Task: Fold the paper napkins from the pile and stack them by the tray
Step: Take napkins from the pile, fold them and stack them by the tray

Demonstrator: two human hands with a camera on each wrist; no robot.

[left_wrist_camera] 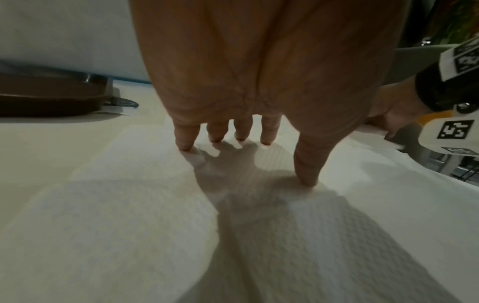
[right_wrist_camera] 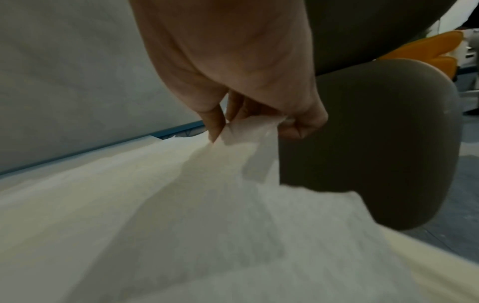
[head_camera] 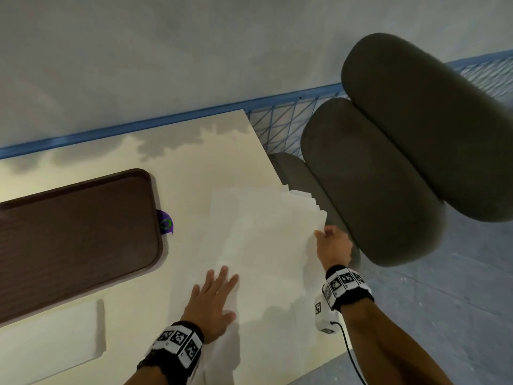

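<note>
Right of the tray (head_camera: 75,234), the left hand (head_camera: 213,304) presses flat on a napkin (head_camera: 266,245) (white, embossed); right hand (head_camera: 333,245) fingers (right_wrist_camera: 216,123) pinch its far corner.

On the table (head_camera: 194,173), tray (head_camera: 75,237) at left, folded napkin stack (head_camera: 50,334) just in front of it, napkin pile (head_camera: 266,218) to the right at the table's edge, cushioned chair (head_camera: 388,176) beyond that edge, wall (head_camera: 166,51) behind.
</note>
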